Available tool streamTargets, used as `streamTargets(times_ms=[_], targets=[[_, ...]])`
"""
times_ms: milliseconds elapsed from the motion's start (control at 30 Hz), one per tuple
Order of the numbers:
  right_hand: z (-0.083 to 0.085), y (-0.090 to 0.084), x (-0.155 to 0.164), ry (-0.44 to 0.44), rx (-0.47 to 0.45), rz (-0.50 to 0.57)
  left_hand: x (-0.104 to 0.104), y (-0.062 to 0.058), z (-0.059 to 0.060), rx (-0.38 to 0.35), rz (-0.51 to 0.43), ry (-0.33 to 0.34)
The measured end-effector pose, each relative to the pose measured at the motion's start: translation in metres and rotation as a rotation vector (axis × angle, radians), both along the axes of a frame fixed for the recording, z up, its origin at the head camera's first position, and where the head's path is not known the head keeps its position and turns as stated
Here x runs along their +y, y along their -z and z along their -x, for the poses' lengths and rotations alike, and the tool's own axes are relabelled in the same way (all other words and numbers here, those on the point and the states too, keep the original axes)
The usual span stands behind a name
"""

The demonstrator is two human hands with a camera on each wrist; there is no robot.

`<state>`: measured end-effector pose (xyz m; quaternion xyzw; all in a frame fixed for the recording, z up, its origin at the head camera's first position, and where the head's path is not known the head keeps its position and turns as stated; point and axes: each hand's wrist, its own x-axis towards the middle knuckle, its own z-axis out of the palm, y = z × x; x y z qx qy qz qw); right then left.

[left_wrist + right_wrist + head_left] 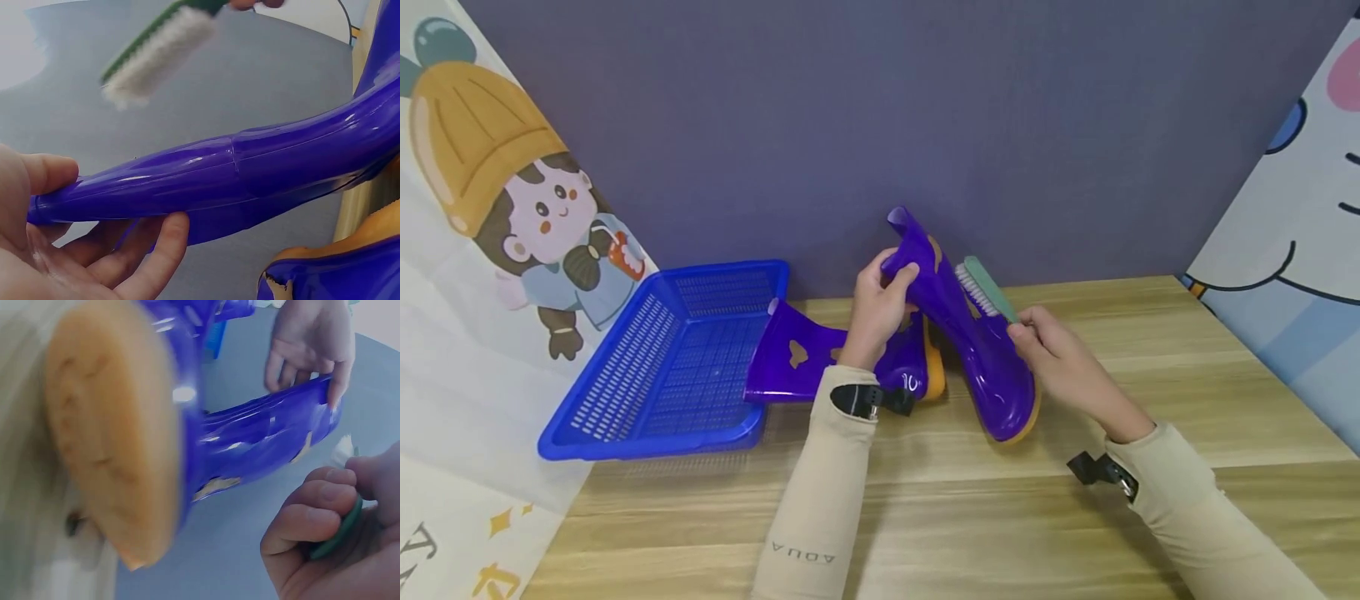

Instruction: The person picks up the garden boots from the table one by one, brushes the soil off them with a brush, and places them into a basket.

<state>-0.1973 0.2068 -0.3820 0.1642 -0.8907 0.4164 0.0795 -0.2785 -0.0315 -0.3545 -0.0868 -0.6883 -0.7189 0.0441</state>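
My left hand (880,304) grips the upper shaft of a purple rain boot (992,383), thumb on one side and fingers on the other. The boot is tilted, its toe low near the table and its opening raised; brown patches mark the shaft, and its orange sole (112,431) faces the right wrist camera. My right hand (1067,367) holds a green scrub brush (988,287) by its handle, with white bristles (159,56) toward the shaft. A gap separates bristles and boot in the left wrist view. A second purple boot (816,354) with brown patches lies on its side behind my left wrist.
A blue plastic basket (662,446) with mesh walls stands at the left, its right rim by the lying boot's opening. A grey panel (880,125) rises behind the wooden table (970,533). Printed cartoon panels flank both sides.
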Motion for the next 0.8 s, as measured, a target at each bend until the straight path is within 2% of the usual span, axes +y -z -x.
streamTargets(times_ms=[200, 333, 467, 567, 633, 800], targets=[[0.010, -0.022, -0.025, -0.002, 0.046, 0.039, 0.003, 0.001, 0.000, 0.023, -0.024, 0.001], [0.018, -0.029, -0.046, 0.009, 0.055, 0.062, 0.007, 0.004, -0.001, 0.062, -0.049, 0.018], [0.027, -0.020, -0.057, 0.038, 0.046, -0.038, 0.008, 0.007, 0.001, 0.062, -0.111, 0.034], [0.033, -0.008, -0.055, 0.036, 0.030, -0.112, 0.006, 0.008, 0.003, 0.050, -0.115, -0.003], [0.037, -0.002, -0.053, 0.039, 0.018, -0.139, 0.003, 0.009, 0.004, 0.047, -0.103, -0.023], [0.042, 0.000, -0.050, 0.084, 0.016, -0.172, 0.002, 0.009, 0.005, 0.057, -0.121, -0.002]])
